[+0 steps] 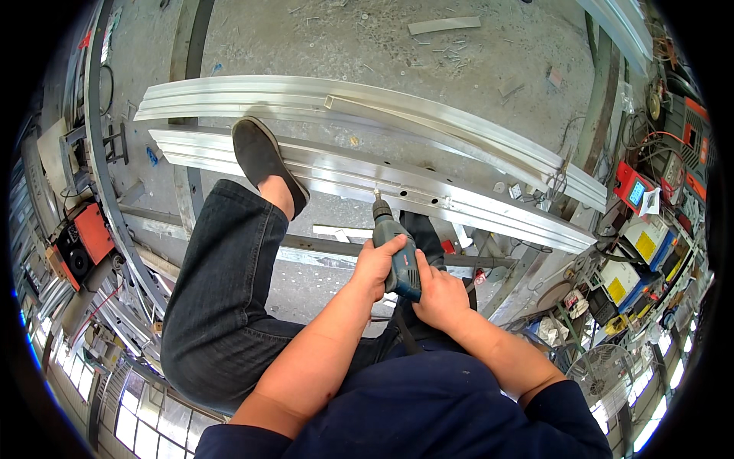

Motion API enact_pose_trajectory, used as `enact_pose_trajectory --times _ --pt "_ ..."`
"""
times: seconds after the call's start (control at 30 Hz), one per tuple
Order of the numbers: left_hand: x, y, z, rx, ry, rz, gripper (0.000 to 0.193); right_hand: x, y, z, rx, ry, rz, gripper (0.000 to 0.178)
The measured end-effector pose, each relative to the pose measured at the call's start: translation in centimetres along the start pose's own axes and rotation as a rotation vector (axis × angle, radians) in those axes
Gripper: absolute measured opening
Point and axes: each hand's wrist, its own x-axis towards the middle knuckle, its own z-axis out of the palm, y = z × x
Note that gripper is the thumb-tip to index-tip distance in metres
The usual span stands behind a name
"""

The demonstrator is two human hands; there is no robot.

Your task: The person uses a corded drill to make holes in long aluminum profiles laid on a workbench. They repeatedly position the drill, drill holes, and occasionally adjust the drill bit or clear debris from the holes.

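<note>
A dark teal power drill (399,256) points away from me, held in both hands. My left hand (375,265) is closed round the left side of its body. Behind it, my right hand (441,297) wraps the rear end, where the handle is mostly hidden. The bit at the chuck (381,210) meets the near silver metal profile (344,176); whether it has cut in, I cannot tell. Several dark holes show in that profile to the right of the bit. My left foot, in a dark shoe (264,157), presses on the profile's left part.
Beyond lies a second silver profile (252,98) with a thin rectangular tube (428,126) on it. Steel beams (189,53) support both. Scraps and a flat strip (443,25) lie on the concrete floor. Right are a red machine (634,187), cables and a fan (602,371).
</note>
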Motion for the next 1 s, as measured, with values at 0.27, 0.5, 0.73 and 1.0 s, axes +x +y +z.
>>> enact_pose_trajectory --times 0.27,0.5,0.73,1.0 --pt "0.5 -0.2 -0.2 -0.006 -0.008 -0.001 0.069 0.2 0.2 0.0 0.002 0.001 -0.009 0.094" --pt "0.3 1.5 -0.4 0.048 -0.004 -0.073 0.066 0.8 -1.2 -1.0 -0.040 -0.058 -0.005 0.091" --pt "1.4 3.0 -0.9 0.037 -0.085 -0.186 0.045 1.7 -2.3 -3.1 -0.093 -0.065 -0.023 0.081" --pt "1.8 4.1 -0.5 0.046 -0.101 -0.260 0.035 2.9 -3.2 -5.9 -0.074 -0.199 0.039 0.082"
